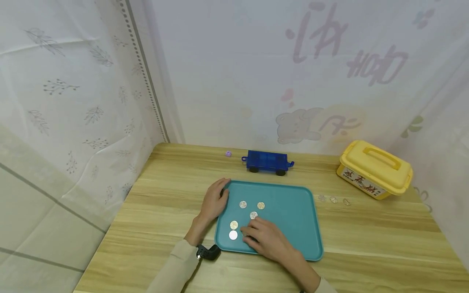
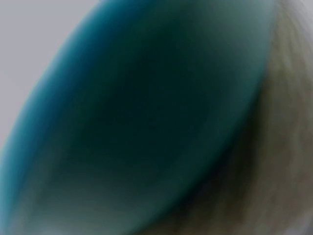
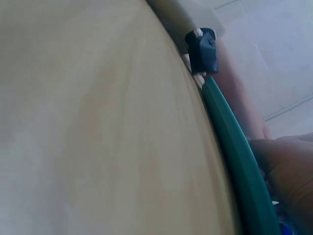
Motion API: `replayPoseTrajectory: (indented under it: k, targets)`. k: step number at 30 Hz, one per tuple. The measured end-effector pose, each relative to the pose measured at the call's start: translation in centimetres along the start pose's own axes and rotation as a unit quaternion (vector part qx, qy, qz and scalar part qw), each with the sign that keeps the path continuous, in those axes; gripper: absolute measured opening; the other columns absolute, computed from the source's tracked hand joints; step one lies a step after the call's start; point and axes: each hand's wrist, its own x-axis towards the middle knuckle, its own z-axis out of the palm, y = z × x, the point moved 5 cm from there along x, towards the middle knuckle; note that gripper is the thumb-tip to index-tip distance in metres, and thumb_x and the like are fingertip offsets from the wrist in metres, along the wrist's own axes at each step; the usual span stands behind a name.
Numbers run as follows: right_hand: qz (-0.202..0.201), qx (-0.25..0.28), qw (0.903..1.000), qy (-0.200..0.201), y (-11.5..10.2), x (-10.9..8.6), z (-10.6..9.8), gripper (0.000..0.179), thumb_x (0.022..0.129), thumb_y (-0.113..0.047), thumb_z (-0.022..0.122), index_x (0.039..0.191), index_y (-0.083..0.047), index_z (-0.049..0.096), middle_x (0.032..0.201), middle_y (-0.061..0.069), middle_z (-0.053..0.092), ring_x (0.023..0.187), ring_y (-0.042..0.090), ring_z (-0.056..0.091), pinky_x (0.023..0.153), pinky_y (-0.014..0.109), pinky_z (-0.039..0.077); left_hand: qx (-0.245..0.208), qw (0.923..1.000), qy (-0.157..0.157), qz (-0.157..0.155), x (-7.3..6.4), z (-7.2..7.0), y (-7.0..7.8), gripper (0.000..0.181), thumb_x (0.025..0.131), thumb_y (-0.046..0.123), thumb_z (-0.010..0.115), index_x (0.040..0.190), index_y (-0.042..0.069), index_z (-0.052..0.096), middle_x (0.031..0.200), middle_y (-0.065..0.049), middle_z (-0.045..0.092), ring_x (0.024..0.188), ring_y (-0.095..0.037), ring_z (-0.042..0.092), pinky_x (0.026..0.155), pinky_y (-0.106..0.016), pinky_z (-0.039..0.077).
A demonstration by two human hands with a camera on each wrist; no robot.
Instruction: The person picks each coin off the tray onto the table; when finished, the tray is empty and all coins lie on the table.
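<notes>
On a teal tray (image 1: 293,219) lie several coin-like discs, among them a silver disc (image 1: 243,204), a gold disc (image 1: 261,205), another gold disc (image 1: 233,225) and a bright plain disc (image 1: 233,235). My left hand (image 1: 214,201) rests along the tray's left edge, its fingers relaxed. Over the front part of the tray, my right hand (image 1: 267,239) has bent fingers, just right of the bright disc. One more silver disc (image 1: 254,215) lies by its knuckles. Whether its fingertips pinch a disc is hidden. The left wrist view is a blur of the tray's edge (image 2: 63,98).
Behind the tray stands a blue toy wagon (image 1: 267,160), with a small purple block (image 1: 228,153) to its left. A yellow lidded box (image 1: 375,169) sits at the back right. Three more discs (image 1: 334,199) lie in a row on the wooden table (image 1: 384,240).
</notes>
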Motion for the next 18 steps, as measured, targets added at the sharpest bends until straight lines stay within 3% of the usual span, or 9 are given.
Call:
replayPoseTrajectory:
  k: [5,9,12,18]
  targets:
    - [0.045,0.037,0.997,-0.052,0.4,0.1,0.0,0.026,0.089,-0.034,0.074,0.108,-0.016,0.074,0.097,-0.008,0.065,0.087,0.006,0.055,0.076,0.021,0.052,0.001,1.0,-0.003,-0.005,0.0,-0.1,0.0,0.039,0.101,0.014,0.053,0.139,0.009,0.058,0.147,-0.015,0.053,0.142,-0.033,0.044,0.12,-0.053,0.032]
    - [0.063,0.043,0.995,-0.064,0.7,0.1,0.0,0.024,0.089,-0.037,0.072,0.104,-0.018,0.072,0.096,-0.01,0.064,0.087,0.005,0.054,0.076,0.02,0.052,0.002,1.0,-0.001,-0.003,0.0,-0.2,0.0,0.039,0.101,0.013,0.053,0.139,0.008,0.058,0.147,-0.015,0.054,0.142,-0.033,0.044,0.12,-0.053,0.033]
    - [0.063,0.04,0.996,-0.049,1.0,0.1,-0.2,0.024,0.088,-0.038,0.074,0.102,-0.018,0.07,0.094,-0.01,0.062,0.086,0.004,0.053,0.075,0.02,0.051,0.001,1.0,-0.001,-0.003,0.0,-0.2,0.0,0.039,0.101,0.013,0.054,0.139,0.009,0.058,0.147,-0.015,0.053,0.142,-0.033,0.044,0.12,-0.053,0.033]
    - [0.059,0.041,0.9973,0.019,2.1,0.0,-1.6,0.026,0.082,-0.033,0.08,0.1,-0.016,0.071,0.094,-0.008,0.065,0.084,0.006,0.057,0.075,0.024,0.053,-0.002,1.0,0.004,-0.002,0.0,0.0,0.0,0.039,0.1,0.012,0.054,0.139,0.008,0.058,0.146,-0.015,0.054,0.141,-0.033,0.044,0.119,-0.054,0.033]
